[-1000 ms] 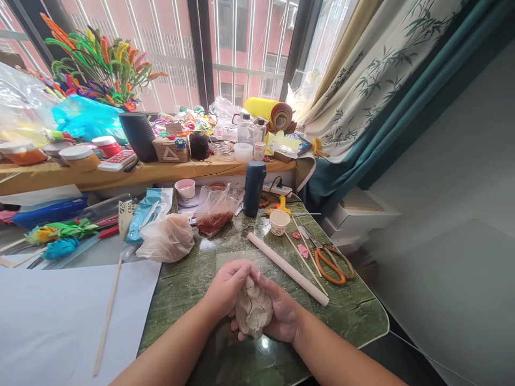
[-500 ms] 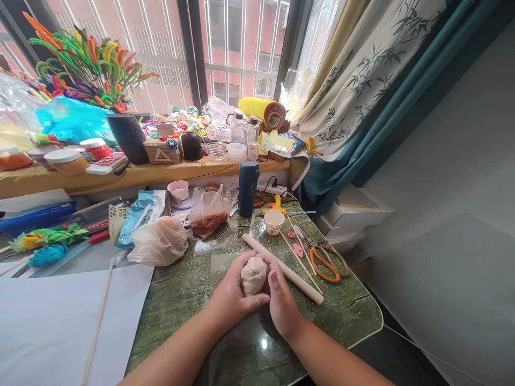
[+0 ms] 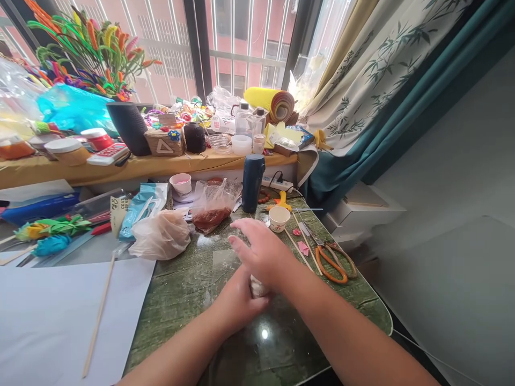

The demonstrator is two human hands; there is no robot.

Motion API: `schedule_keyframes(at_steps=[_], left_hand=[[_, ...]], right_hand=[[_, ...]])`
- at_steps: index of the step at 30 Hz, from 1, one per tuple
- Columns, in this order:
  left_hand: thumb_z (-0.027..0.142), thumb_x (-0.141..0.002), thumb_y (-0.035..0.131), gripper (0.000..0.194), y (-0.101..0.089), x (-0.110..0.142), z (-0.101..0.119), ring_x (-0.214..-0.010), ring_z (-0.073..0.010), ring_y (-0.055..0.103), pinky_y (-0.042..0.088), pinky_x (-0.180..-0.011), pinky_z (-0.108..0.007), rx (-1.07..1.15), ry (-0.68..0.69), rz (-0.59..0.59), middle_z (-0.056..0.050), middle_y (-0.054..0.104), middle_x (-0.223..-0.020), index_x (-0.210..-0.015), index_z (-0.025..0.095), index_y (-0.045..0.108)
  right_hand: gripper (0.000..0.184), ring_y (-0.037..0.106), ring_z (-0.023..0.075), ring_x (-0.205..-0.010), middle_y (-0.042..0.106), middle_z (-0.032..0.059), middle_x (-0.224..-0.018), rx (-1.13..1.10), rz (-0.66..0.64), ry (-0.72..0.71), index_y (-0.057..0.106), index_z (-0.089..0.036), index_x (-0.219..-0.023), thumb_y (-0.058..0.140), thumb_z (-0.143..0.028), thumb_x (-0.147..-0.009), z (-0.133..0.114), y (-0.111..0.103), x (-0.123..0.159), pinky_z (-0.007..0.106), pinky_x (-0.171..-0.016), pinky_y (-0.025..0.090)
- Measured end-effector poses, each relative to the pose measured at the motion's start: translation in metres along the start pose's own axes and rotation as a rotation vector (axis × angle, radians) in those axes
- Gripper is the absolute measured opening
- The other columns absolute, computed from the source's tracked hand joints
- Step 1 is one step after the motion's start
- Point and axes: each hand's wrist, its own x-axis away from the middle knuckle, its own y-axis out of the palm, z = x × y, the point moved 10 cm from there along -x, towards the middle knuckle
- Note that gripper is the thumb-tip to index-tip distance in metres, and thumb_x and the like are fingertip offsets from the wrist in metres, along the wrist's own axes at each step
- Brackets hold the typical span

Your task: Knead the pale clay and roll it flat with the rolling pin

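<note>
A lump of off-white dough [image 3: 258,287] sits in my left hand [image 3: 237,294], whose fingers curl around it. Only a small part of the lump shows between the hands. Over the top of it lies my right hand [image 3: 263,252], its fingers stretched out toward the upper left and its thumb apart. The right palm appears to rest on the dough, though the contact is hidden. Beneath both hands is the green marbled table [image 3: 177,305]. The pale rolling stick is covered by my right hand and forearm.
Right of my hands are a paper cup [image 3: 279,219], thin wooden sticks [image 3: 298,249], pink scraps [image 3: 303,248] and orange-handled scissors [image 3: 332,265]. Behind stand a dark blue bottle [image 3: 252,184] and a bag of reddish-brown material [image 3: 213,209]. White paper [image 3: 60,316] covers the left side.
My right hand has moved from the dough's right side to over its top, its fingers now straightened. The dough is mostly covered. The view has shifted slightly.
</note>
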Motion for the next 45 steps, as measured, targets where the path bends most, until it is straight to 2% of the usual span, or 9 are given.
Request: schedule_keyframes(at_steps=[7, 13, 23, 29, 32, 34, 37, 39, 45], left_hand=[[0.007, -0.066, 0.061, 0.019, 0.006, 0.000, -0.017, -0.071, -0.0223, 0.064, 0.051, -0.063, -0.029, -0.044, -0.031, -0.063, -0.003, 0.072, -0.074, -0.079, 0.018, 0.069], [0.013, -0.073, 0.069, 0.047, 0.006, 0.000, -0.018, -0.107, -0.0367, 0.070, 0.056, -0.095, -0.046, 0.019, -0.017, -0.081, -0.009, 0.078, -0.114, -0.118, 0.024, 0.074], [0.012, -0.072, 0.068, 0.038, 0.001, -0.003, -0.016, -0.097, -0.0347, 0.072, 0.059, -0.086, -0.044, -0.062, -0.064, -0.050, -0.008, 0.079, -0.105, -0.108, 0.022, 0.074], [0.033, -0.063, 0.090, 0.066, -0.011, 0.000, -0.010, -0.120, -0.0416, 0.063, 0.050, -0.104, -0.053, -0.070, -0.040, -0.060, -0.011, 0.074, -0.121, -0.124, 0.023, 0.067], [0.040, -0.062, 0.092, 0.091, -0.016, 0.003, -0.012, -0.127, -0.0405, 0.059, 0.047, -0.108, -0.053, -0.095, -0.067, -0.082, -0.014, 0.064, -0.139, -0.142, 0.022, 0.052], [0.044, -0.056, 0.095, 0.112, -0.016, 0.005, -0.011, -0.136, -0.0410, 0.052, 0.042, -0.114, -0.052, -0.144, -0.083, -0.154, -0.017, 0.052, -0.152, -0.152, 0.022, 0.040], [0.045, -0.049, 0.098, 0.130, -0.015, 0.007, -0.006, -0.144, -0.0411, 0.043, 0.036, -0.119, -0.049, -0.199, -0.058, -0.309, -0.017, 0.041, -0.161, -0.158, 0.022, 0.031], [0.040, -0.053, 0.097, 0.117, -0.018, 0.007, -0.005, -0.139, -0.0397, 0.049, 0.040, -0.116, -0.048, -0.232, -0.053, -0.377, -0.014, 0.050, -0.155, -0.154, 0.024, 0.040], [0.040, -0.055, 0.096, 0.102, -0.029, -0.001, -0.013, -0.134, -0.0423, 0.054, 0.041, -0.114, -0.053, -0.296, -0.047, -0.327, -0.014, 0.059, -0.148, -0.146, 0.023, 0.053]], right_hand=[[0.041, 0.063, 0.0321, -0.104, 0.071, 0.0149, -0.103, 0.304, -0.227, 0.145, 0.067, -0.015, -0.107, 0.048, -0.051, -0.101, 0.006, 0.036, -0.012, 0.046, -0.096, 0.044], [0.041, 0.068, 0.0324, -0.095, 0.074, 0.0148, -0.089, 0.374, -0.349, 0.167, 0.071, -0.016, -0.096, 0.051, -0.052, -0.097, 0.018, 0.054, -0.008, 0.047, -0.097, 0.045], [0.040, 0.068, 0.0280, -0.081, 0.075, 0.0128, -0.080, 0.418, -0.353, 0.183, 0.074, -0.017, -0.086, 0.052, -0.050, -0.094, 0.022, 0.057, -0.014, 0.038, -0.077, 0.049], [0.034, 0.063, 0.0185, -0.074, 0.072, 0.0044, -0.076, 0.059, -0.072, 0.128, 0.069, -0.019, -0.080, 0.052, -0.043, -0.096, 0.009, 0.025, -0.010, 0.028, -0.068, 0.044], [0.038, 0.065, 0.0177, -0.079, 0.072, 0.0036, -0.081, -0.334, 0.267, 0.196, 0.067, -0.019, -0.085, 0.044, -0.045, -0.101, 0.031, -0.004, 0.013, 0.027, -0.074, 0.048], [0.038, 0.069, 0.0223, -0.096, 0.075, 0.0080, -0.098, -0.503, 0.345, 0.268, 0.069, -0.020, -0.090, 0.047, -0.049, -0.099, 0.051, -0.001, 0.031, 0.032, -0.086, 0.051], [0.040, 0.061, 0.0293, -0.125, 0.068, 0.0138, -0.134, -0.546, 0.255, 0.305, 0.072, -0.021, -0.102, 0.053, -0.055, -0.095, 0.062, 0.017, 0.044, 0.040, -0.104, 0.046], [0.043, 0.055, 0.0309, -0.135, 0.061, 0.0146, -0.145, -0.470, 0.157, 0.299, 0.073, -0.021, -0.107, 0.053, -0.057, -0.096, 0.058, 0.022, 0.043, 0.042, -0.108, 0.043], [0.042, 0.043, 0.0330, -0.146, 0.074, 0.0119, -0.123, -0.054, -0.202, 0.320, 0.074, -0.022, -0.098, 0.048, -0.054, -0.099, 0.035, 0.030, 0.020, 0.040, -0.100, 0.044]])
